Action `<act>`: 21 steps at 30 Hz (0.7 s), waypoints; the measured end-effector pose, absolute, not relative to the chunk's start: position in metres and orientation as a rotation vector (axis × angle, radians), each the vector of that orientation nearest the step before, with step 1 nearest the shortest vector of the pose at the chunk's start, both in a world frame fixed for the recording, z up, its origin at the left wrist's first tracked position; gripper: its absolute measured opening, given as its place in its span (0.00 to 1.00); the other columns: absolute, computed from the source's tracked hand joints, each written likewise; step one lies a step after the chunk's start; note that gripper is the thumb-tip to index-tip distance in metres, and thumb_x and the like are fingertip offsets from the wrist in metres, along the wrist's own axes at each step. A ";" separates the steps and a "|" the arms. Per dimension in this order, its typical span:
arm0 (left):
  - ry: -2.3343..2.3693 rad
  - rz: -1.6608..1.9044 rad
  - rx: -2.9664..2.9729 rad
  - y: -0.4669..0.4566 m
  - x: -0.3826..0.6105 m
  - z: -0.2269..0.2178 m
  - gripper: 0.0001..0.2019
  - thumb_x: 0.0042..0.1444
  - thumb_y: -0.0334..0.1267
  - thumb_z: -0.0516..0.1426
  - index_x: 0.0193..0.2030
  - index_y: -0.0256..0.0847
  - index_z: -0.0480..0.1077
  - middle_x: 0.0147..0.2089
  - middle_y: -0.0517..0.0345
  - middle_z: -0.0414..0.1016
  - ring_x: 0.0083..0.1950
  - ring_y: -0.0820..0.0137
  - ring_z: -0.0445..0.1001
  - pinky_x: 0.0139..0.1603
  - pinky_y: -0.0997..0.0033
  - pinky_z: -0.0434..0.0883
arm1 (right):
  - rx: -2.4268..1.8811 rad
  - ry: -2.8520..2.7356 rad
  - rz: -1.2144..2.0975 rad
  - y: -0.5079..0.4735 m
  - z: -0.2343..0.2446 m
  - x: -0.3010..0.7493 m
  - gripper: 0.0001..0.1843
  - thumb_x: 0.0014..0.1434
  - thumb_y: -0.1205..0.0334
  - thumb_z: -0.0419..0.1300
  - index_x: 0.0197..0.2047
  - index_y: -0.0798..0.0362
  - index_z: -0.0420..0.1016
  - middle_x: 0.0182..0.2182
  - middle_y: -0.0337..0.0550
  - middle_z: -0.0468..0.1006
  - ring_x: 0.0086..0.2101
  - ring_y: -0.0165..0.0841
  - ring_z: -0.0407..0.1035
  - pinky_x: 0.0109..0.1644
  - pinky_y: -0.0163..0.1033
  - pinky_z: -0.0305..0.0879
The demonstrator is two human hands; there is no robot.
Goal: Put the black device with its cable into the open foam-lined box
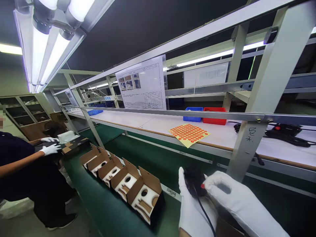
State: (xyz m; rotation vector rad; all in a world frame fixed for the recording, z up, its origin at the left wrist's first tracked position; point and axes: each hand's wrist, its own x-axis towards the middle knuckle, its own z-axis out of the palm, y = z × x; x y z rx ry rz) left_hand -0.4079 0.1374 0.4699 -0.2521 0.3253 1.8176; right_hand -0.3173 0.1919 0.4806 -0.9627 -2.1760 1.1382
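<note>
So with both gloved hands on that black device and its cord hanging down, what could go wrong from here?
1. The cord trails below the left hand, close to the nearest open box; it could snag a flap.
2. The right hand has a fingertip beside the red button on the black device, so an accidental press seems possible.
3. The smooth white gloves might let the device slip onto the green belt.

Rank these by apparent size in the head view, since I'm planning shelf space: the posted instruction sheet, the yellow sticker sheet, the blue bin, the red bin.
1. Instruction sheet, clearly largest.
2. Sticker sheet, lying flat on the shelf.
3. Red bin and blue bin: they look alike, side by side, so I won't rank them.
All sit at different distances, so true sizes are unsure.
</note>
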 end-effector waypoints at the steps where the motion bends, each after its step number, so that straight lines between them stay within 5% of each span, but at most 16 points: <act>1: 0.290 1.807 -0.266 0.138 -0.406 0.471 0.27 0.62 0.62 0.52 0.32 0.37 0.71 0.32 0.51 0.72 0.37 0.63 0.76 0.38 0.66 0.77 | -0.976 -2.158 1.112 0.192 0.476 -0.316 0.12 0.59 0.48 0.57 0.32 0.44 0.76 0.36 0.35 0.79 0.40 0.34 0.73 0.45 0.31 0.70; 9: 0.193 1.772 -0.331 0.140 -0.394 0.471 0.25 0.62 0.60 0.54 0.34 0.37 0.74 0.32 0.48 0.76 0.52 0.51 0.77 0.42 0.61 0.78 | -1.067 -2.005 0.939 0.186 0.461 -0.305 0.13 0.58 0.44 0.59 0.32 0.43 0.76 0.37 0.37 0.80 0.38 0.38 0.75 0.40 0.37 0.73; 15: 0.240 1.784 -0.330 0.139 -0.389 0.459 0.23 0.61 0.59 0.56 0.44 0.41 0.77 0.44 0.46 0.80 0.45 0.58 0.80 0.41 0.61 0.80 | -1.059 -1.952 0.713 0.170 0.469 -0.304 0.13 0.57 0.45 0.58 0.30 0.43 0.73 0.33 0.38 0.78 0.33 0.37 0.73 0.37 0.42 0.72; 18: 0.281 1.916 -0.314 0.141 -0.387 0.456 0.15 0.62 0.51 0.59 0.43 0.42 0.78 0.40 0.51 0.81 0.41 0.66 0.80 0.42 0.70 0.79 | -1.139 -1.960 0.764 0.185 0.461 -0.305 0.14 0.54 0.44 0.63 0.37 0.43 0.70 0.37 0.40 0.76 0.35 0.38 0.73 0.38 0.43 0.72; 21: 0.176 1.867 -0.331 0.142 -0.386 0.464 0.14 0.63 0.50 0.59 0.39 0.40 0.77 0.36 0.52 0.79 0.39 0.66 0.79 0.42 0.70 0.78 | -1.083 -1.840 0.996 0.206 0.453 -0.308 0.31 0.46 0.50 0.71 0.50 0.45 0.63 0.39 0.40 0.74 0.36 0.37 0.73 0.39 0.43 0.73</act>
